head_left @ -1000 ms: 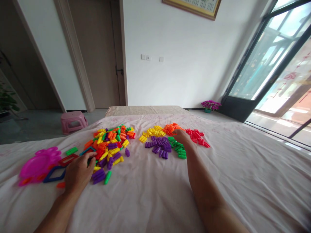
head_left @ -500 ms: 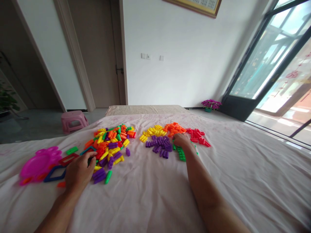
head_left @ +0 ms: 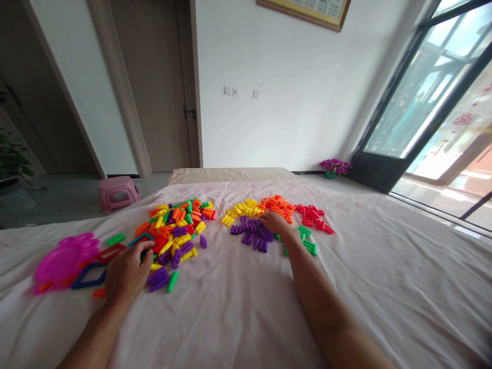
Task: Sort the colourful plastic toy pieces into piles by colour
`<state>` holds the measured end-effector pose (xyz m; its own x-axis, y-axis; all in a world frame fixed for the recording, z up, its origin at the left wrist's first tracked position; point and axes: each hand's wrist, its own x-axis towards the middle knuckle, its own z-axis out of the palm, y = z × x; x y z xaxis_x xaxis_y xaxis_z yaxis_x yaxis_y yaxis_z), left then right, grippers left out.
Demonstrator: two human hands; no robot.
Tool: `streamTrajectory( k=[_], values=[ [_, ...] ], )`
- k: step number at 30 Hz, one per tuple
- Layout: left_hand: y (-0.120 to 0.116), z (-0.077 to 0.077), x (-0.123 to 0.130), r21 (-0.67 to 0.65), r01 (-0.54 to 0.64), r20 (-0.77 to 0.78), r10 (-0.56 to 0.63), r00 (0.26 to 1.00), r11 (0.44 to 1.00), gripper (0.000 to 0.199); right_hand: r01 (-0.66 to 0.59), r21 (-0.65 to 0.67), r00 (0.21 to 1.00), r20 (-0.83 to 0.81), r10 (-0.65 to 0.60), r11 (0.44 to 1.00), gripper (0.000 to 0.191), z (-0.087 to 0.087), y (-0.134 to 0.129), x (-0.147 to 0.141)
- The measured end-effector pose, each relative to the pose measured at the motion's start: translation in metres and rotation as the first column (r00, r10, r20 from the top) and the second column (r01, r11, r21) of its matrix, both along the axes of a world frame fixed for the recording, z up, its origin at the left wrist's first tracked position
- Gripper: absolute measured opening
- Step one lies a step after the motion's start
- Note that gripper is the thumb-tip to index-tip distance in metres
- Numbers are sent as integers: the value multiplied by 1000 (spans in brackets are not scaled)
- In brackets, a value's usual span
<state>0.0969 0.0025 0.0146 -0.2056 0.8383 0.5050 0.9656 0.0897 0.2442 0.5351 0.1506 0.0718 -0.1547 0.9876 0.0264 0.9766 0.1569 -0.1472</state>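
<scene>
My left hand (head_left: 128,269) rests at the near-left edge of a mixed pile of plastic building pegs (head_left: 179,230), its fingers curled. Whatever lies inside them is hidden. Over the back edge of a purple peg pile (head_left: 253,234) is my right hand (head_left: 277,225), its fingers bent down and closed; I cannot make out what they hold. Beyond it lie an orange pile (head_left: 277,205) and a yellow pile (head_left: 244,207). A red pile (head_left: 311,214) sits to the right. My right wrist partly covers the green pegs (head_left: 308,247).
On the left lie a pink toy plate (head_left: 63,261), a blue frame (head_left: 88,277), a red frame (head_left: 109,253) and a loose green piece (head_left: 115,239). A pale cloth (head_left: 238,318) covers the surface. Beyond it stands a pink stool (head_left: 120,193).
My right hand has moved left and slightly back, from the green pegs to the purple pile, uncovering more green pegs. My left hand stays almost where it was.
</scene>
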Motion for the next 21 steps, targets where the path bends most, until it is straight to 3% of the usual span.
streamTrajectory(
  k=[9,15,21],
  values=[
    [2,-3,-2,0,-7,-15,7,1000,1000,35,91,36,996,-25,-90,995,33,-7,3,5],
    [2,-4,-3,8,-7,-9,8,1000,1000,35,206,92,978,-52,-202,974,35,2,-4,15],
    [0,0,0,3,-3,13,3,1000,1000,34,187,43,981,-58,-184,981,32,4,-2,16]
  ],
)
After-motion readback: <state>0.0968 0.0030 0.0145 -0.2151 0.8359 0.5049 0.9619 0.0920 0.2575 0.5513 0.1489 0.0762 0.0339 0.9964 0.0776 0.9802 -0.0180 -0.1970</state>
